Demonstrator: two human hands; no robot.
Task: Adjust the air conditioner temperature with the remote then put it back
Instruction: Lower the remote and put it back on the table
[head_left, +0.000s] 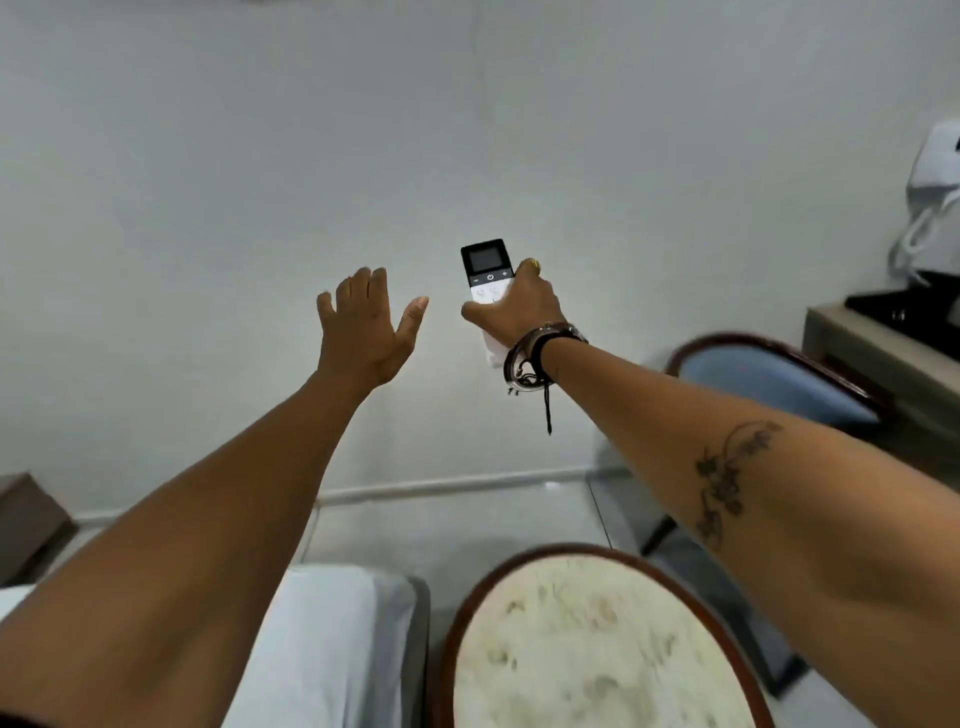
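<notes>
A white remote (486, 271) with a black screen on its upper part is held upright in front of a plain white wall. My right hand (519, 306) is wrapped around its lower half, thumb lying across the buttons, wrist bands on the arm. My left hand (363, 327) is raised beside it to the left, fingers spread, palm toward the wall, holding nothing. The two hands are a short gap apart. No air conditioner unit is in view.
A round marble-topped table (597, 644) with a dark wood rim sits below my right arm. A blue-cushioned chair (769, 379) stands at right, beside a counter (883, 353) with a black tray. A white bed corner (332, 634) lies lower left.
</notes>
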